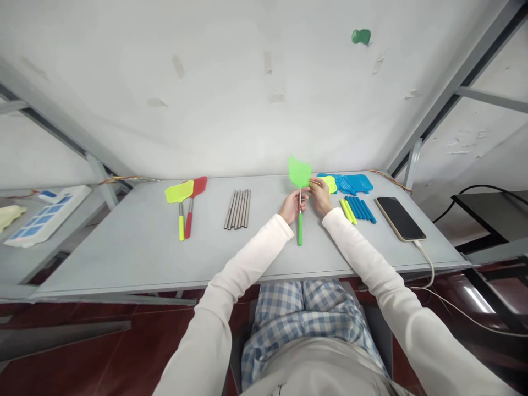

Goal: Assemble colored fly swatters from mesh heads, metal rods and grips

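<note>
A green fly swatter [300, 172] stands head-up over the table's middle, with a bright green head, a thin metal rod and a darker green handle. My left hand [292, 207] is closed around its rod, just above the handle. At the right lower edge of the swatter's head, my right hand [320, 197] has its fingers bent in against it; the exact contact is partly hidden. Just behind that hand lie a yellow swatter head [330, 183] and blue swatter heads [358, 183]. Yellow handles [348, 211] and several blue handles [360, 209] lie to its right.
On the grey table [136, 253], a yellow swatter [180, 192] and a red swatter [198, 187] lie at left. Several metal rods [237, 209] lie side by side left of my hands. A phone [400, 219] with a white cable rests at right. The wall [231, 132] borders the back edge.
</note>
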Tool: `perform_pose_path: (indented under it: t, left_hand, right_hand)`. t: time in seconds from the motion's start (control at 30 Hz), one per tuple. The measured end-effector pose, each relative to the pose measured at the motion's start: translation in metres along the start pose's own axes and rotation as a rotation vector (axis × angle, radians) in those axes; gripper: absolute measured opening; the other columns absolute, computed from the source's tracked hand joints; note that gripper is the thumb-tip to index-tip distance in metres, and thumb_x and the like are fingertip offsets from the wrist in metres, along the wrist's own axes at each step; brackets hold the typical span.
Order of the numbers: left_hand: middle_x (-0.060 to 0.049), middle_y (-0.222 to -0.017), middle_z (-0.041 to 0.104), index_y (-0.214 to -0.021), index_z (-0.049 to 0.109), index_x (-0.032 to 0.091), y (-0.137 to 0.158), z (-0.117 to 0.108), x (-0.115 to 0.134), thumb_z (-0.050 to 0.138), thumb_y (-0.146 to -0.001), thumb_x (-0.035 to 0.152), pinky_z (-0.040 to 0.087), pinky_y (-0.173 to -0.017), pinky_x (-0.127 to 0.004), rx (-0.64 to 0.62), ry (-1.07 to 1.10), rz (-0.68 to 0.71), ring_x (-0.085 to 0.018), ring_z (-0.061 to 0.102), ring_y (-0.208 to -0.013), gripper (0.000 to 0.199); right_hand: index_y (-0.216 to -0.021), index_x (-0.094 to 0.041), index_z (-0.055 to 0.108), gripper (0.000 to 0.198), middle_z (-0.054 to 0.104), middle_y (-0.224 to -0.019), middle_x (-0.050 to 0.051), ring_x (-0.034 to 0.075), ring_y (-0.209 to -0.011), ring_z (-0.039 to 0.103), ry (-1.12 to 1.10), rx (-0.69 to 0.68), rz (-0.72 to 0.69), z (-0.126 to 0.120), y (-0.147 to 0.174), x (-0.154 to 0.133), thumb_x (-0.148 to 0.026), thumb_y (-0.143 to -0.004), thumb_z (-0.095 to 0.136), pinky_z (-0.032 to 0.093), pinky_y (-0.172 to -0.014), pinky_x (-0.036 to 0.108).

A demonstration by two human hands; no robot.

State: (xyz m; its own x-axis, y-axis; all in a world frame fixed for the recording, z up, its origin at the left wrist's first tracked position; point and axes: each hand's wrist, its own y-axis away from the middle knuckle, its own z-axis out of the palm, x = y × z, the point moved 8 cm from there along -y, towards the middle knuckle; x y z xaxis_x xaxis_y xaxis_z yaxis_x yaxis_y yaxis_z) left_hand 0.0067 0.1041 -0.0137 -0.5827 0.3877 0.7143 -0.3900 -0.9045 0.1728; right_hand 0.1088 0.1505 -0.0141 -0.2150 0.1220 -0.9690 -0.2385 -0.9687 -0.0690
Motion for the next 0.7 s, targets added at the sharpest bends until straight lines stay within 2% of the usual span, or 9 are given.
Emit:
perform_pose_path:
  t: [0.07, 0.13, 0.3, 0.4, 0.5, 0.7]
  left_hand:
    - [0.002, -0.062, 0.049, -0.097, 0.064, 0.013, -0.001, -0.008, 0.000, 0.047, -0.086, 0.025, 0.027, -0.040, -0.017, 0.021, 0.028, 0.016, -0.004, 0.032, -0.043, 0.023]
    - [0.003, -0.061, 0.047, -0.095, 0.062, 0.013, 0.000, -0.015, -0.001, 0.047, -0.085, 0.024, 0.026, -0.040, -0.017, 0.045, 0.064, 0.016, -0.003, 0.030, -0.042, 0.021]
    - [0.005, -0.056, 0.044, -0.085, 0.058, 0.014, 0.001, -0.021, -0.006, 0.049, -0.086, 0.025, 0.023, -0.038, -0.017, 0.117, 0.076, 0.003, -0.003, 0.030, -0.040, 0.014]
    - [0.006, -0.053, 0.042, -0.085, 0.057, 0.015, 0.002, -0.018, -0.005, 0.053, -0.086, 0.029, 0.024, -0.039, -0.017, 0.115, 0.010, 0.037, -0.004, 0.035, -0.040, 0.015]
    - [0.006, -0.050, 0.041, -0.075, 0.050, 0.017, 0.002, -0.014, -0.008, 0.057, -0.084, 0.036, 0.023, -0.038, -0.016, 0.093, -0.056, 0.025, -0.005, 0.035, -0.039, 0.022]
    - [0.010, -0.046, 0.037, -0.076, 0.040, 0.020, -0.003, -0.016, -0.010, 0.056, -0.086, 0.044, 0.018, -0.036, -0.015, 0.054, -0.075, 0.073, -0.003, 0.027, -0.034, 0.030]
  right_hand:
    - [-0.094, -0.023, 0.051, 0.025, 0.055, -0.105, 0.004, 0.014, -0.094, 0.054, 0.180, 0.016, -0.137, 0.003, 0.007, -0.007, -0.042, -0.079, 0.053, 0.048, -0.085, 0.031]
    - [-0.098, -0.023, 0.054, 0.034, 0.051, -0.113, 0.006, 0.015, -0.102, 0.051, 0.348, 0.027, -0.233, 0.009, 0.017, -0.013, -0.053, -0.083, 0.048, 0.044, -0.094, 0.034]
    - [-0.104, -0.021, 0.059, 0.048, 0.049, -0.114, 0.008, 0.018, -0.101, 0.052, 0.475, -0.068, -0.225, 0.020, 0.032, -0.011, -0.061, -0.078, 0.054, 0.039, -0.099, 0.037]
    - [-0.106, -0.020, 0.057, 0.049, 0.055, -0.111, 0.008, 0.017, -0.099, 0.054, 0.441, -0.145, -0.212, 0.025, 0.034, -0.008, -0.059, -0.077, 0.057, 0.041, -0.097, 0.037]
    - [-0.104, -0.020, 0.056, 0.045, 0.061, -0.100, 0.005, 0.015, -0.090, 0.057, 0.270, -0.187, -0.152, 0.028, 0.033, -0.004, -0.056, -0.077, 0.058, 0.045, -0.090, 0.033]
    - [-0.086, -0.021, 0.052, 0.032, 0.055, -0.070, -0.004, 0.011, -0.067, 0.053, 0.071, -0.130, -0.035, 0.029, 0.032, 0.003, -0.048, -0.073, 0.063, 0.046, -0.068, 0.025]
